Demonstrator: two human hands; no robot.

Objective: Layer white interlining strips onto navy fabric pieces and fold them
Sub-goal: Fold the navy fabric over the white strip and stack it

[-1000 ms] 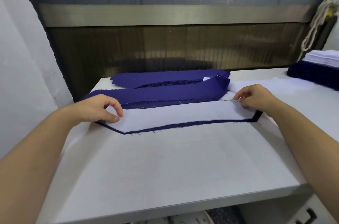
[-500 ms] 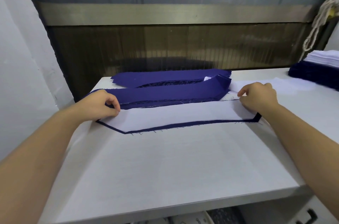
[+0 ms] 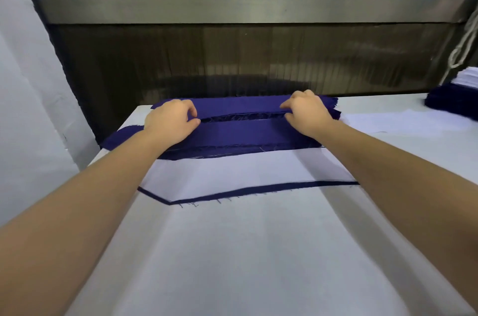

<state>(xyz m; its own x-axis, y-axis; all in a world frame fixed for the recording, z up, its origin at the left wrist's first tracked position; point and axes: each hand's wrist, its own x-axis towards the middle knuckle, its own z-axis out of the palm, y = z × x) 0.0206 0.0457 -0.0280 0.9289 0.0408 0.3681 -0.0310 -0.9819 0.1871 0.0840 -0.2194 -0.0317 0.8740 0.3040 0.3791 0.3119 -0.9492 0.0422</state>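
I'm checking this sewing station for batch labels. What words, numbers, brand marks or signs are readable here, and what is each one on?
None: no readable text appears anywhere in this view.
The navy fabric pieces, white interlining strip, white table, brushed metal bar and navy-and-white fabric stack at the right edge show no lettering, labels or numbers.

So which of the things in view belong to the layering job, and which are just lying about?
In the job:
left hand and right hand, each pinching the far navy pile
near navy pile
white interlining strip on its navy piece

Lying about:
loose white sheet
side stack
cord
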